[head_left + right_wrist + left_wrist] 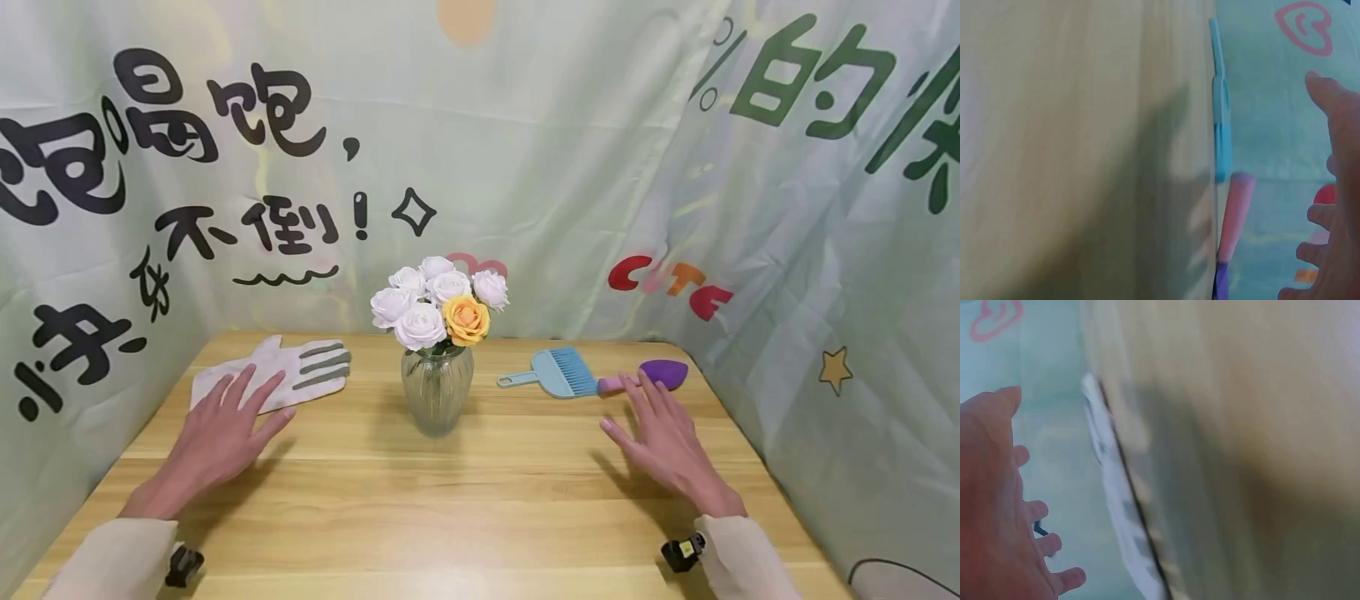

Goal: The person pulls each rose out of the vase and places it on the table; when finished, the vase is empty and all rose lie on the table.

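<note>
My left hand hovers over the table with spread, fairly straight fingers and holds nothing; beyond it lies a white glove with grey stripes, also in the left wrist view. On the right, my empty right hand is held above the table, fingers extended. Its fingertips overlap, in the head view, a small trowel with a purple blade and pink handle. Left of the trowel are a light blue dustpan and brush. Between the hands stands a ribbed glass vase holding white roses and one orange rose.
The wooden table reaches back to a pale green printed curtain that hangs behind and on both sides. A thin dark cable curves at the lower right, beyond the table's edge.
</note>
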Tool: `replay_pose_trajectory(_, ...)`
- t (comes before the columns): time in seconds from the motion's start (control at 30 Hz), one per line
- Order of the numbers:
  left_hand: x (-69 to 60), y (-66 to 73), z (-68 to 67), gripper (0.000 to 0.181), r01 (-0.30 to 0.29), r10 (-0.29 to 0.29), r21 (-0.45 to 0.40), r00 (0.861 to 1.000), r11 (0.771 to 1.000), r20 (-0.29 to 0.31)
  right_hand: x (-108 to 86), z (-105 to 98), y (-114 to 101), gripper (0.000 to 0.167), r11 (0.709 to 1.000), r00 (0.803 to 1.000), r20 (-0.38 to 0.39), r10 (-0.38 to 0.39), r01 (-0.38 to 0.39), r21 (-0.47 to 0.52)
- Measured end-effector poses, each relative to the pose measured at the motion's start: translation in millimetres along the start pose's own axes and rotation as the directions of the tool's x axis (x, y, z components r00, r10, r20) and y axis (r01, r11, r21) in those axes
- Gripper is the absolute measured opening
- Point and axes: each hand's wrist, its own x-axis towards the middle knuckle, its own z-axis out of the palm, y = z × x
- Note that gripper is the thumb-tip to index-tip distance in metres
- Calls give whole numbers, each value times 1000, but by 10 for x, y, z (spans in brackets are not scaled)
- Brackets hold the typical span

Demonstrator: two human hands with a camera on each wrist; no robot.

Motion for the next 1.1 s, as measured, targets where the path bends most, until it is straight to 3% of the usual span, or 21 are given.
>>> replay_pose_trajectory(0.27, 223, 463, -153, 70, -63, 58, -91, 997, 994, -59, 259, 68, -299, 92, 990, 995, -68, -71, 78, 118)
replay_pose_trajectory(0.53, 372, 902, -227, 64, -149, 117, -232, 982, 961, -145, 513, 218, -623, 93, 956, 984, -97, -146, 166, 241)
replay_pose_trajectory(0.9, 534, 1275, -299, 60, -272, 177, -392, 949, 879, -261, 652, 390, -1094, 91, 843, 961, -70, -266, 267, 467)
replay_pose_trajectory(1.1, 612, 1393, -287, 56, -292, 192, -498, 951, 817, -242, 717, 556, -1349, 93, 753, 944, -63, -325, 298, 586)
